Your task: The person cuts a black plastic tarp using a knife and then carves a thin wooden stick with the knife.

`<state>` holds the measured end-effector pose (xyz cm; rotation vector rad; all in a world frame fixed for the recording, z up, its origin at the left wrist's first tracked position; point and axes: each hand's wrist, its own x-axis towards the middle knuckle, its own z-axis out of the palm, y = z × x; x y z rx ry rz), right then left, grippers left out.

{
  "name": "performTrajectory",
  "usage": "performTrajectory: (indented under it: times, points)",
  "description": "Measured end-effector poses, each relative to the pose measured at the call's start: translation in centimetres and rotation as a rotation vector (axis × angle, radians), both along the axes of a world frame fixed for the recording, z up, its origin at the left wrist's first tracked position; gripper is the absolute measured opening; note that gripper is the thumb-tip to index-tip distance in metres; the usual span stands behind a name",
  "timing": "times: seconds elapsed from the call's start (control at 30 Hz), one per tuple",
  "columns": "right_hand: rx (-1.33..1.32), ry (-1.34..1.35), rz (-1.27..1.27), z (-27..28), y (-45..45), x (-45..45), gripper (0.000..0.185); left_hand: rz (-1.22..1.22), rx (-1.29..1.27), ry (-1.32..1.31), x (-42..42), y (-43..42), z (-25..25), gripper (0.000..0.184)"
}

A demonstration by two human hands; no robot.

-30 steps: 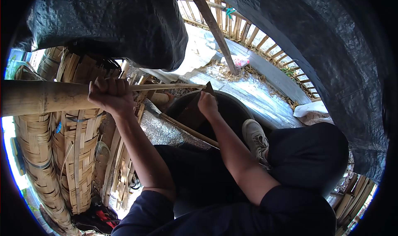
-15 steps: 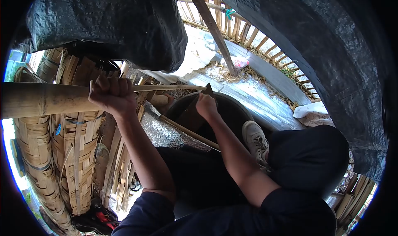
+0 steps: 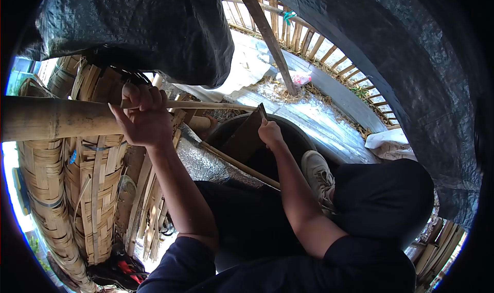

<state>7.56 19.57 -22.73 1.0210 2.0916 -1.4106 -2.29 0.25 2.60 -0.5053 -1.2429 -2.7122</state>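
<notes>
A thin bamboo strip (image 3: 206, 105) runs sideways from my left hand (image 3: 145, 115), whose fingers are curled over it in front of a thick bamboo pole (image 3: 56, 119). At the strip's far end, my right hand (image 3: 270, 133) is closed on a knife (image 3: 262, 110); its dark blade points up and meets the strip, and its handle is hidden in my fist. Below my right hand is a dark round tub (image 3: 293, 133), with a flat brown piece (image 3: 246, 138) in its opening. Another bamboo strip (image 3: 239, 164) slants under my forearms.
Tall woven bamboo baskets (image 3: 87, 200) stand on the left. Dark tarpaulin (image 3: 139, 25) hangs overhead and along the right. A slanted wooden post (image 3: 267, 35) rises before a bamboo slat fence (image 3: 309, 40). My shoe (image 3: 316, 174) is beside the tub.
My right hand and the knife have shifted slightly right. The fingers of my left hand have loosened a little on the strip, with the thumb now apart.
</notes>
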Motion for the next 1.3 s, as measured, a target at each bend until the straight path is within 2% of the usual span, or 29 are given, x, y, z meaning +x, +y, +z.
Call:
performTrajectory:
  times: [0.03, 0.23, 0.37, 0.43, 0.47, 0.5, 0.53, 0.57, 0.63, 0.73, 0.83, 0.87, 0.93, 1.0, 1.1, 1.17, 1.2, 1.23, 1.3]
  points:
    - [-0.046, -0.049, -0.033, 0.7, 0.5, 0.2, 0.053, -0.074, -0.070, 0.078, -0.1, -0.3, -0.2, 0.047]
    - [-0.086, -0.059, -0.129, 3.3, 3.2, 0.3, 0.054, -0.048, -0.228, 0.306, -0.8, 0.1, -1.0, 0.050]
    - [-0.121, -0.048, -0.165, 5.0, 2.8, -0.1, 0.052, -0.010, -0.138, 0.257, -0.6, 1.0, -1.6, 0.051]
    - [-0.163, 0.070, -0.153, 4.3, 1.4, -0.8, 0.042, -0.370, 0.074, 0.090, -1.0, -0.2, -2.0, 0.051]
    - [0.015, 0.269, 0.063, 3.8, 0.2, -1.1, 0.040, -0.372, 0.074, 0.088, -0.7, 0.0, -2.1, 0.051]
    - [0.194, 0.464, 0.280, 3.7, -1.4, -1.3, 0.038, -0.255, 0.091, 0.072, 0.0, 1.1, -1.5, 0.052]
    - [0.229, 0.555, 0.306, 5.3, -3.2, -1.5, 0.037, -0.137, 0.108, 0.057, 0.3, 1.7, -1.1, 0.054]
    - [0.264, 0.646, 0.331, 8.0, -4.7, -1.7, 0.036, -0.139, 0.107, 0.055, 0.2, 1.6, -1.2, 0.054]
    - [-0.040, 0.669, 0.065, 13.8, -6.7, -1.5, 0.038, -0.191, 0.082, 0.106, -0.2, 0.8, -1.6, 0.056]
    - [0.038, 0.764, 0.109, 12.3, -7.8, -2.3, 0.040, -0.106, 0.112, 0.070, -0.7, -0.3, -2.3, 0.058]
    - [0.008, 0.730, 0.104, 9.1, -7.2, -2.9, 0.040, 0.031, 0.117, 0.003, -1.2, -1.5, -2.8, 0.059]
    - [0.091, 0.726, 0.149, 8.1, -7.8, -3.6, 0.039, 0.032, 0.119, 0.010, -1.6, -1.4, -3.3, 0.059]
    - [0.169, 0.656, 0.178, 7.2, -9.9, -2.8, 0.039, 0.204, -0.148, -0.097, -1.5, -0.7, -4.4, 0.060]
    - [0.262, 0.559, 0.174, 8.7, -10.2, -1.8, 0.039, 0.170, -0.146, -0.066, -1.3, 0.6, -4.0, 0.061]
    - [0.194, 0.559, 0.084, 10.5, -8.6, -1.0, 0.041, 0.185, -0.122, -0.101, -0.5, 1.0, -1.3, 0.061]
    - [0.137, 0.551, 0.074, 12.7, -5.7, -1.0, 0.040, -0.009, -0.010, 0.093, 0.0, -0.5, 0.6, 0.059]
    - [0.136, 0.519, 0.080, 13.5, -4.1, -1.4, 0.040, 0.045, -0.028, 0.108, 0.6, -0.5, 1.5, 0.057]
    - [0.141, 0.523, 0.089, 13.2, -2.7, -1.9, 0.040, 0.052, -0.021, 0.111, 0.6, -0.6, 1.4, 0.057]
    - [0.146, 0.506, -0.064, 13.1, -0.7, -2.4, 0.040, -0.026, 0.136, 0.038, 0.6, -0.6, 0.6, 0.058]
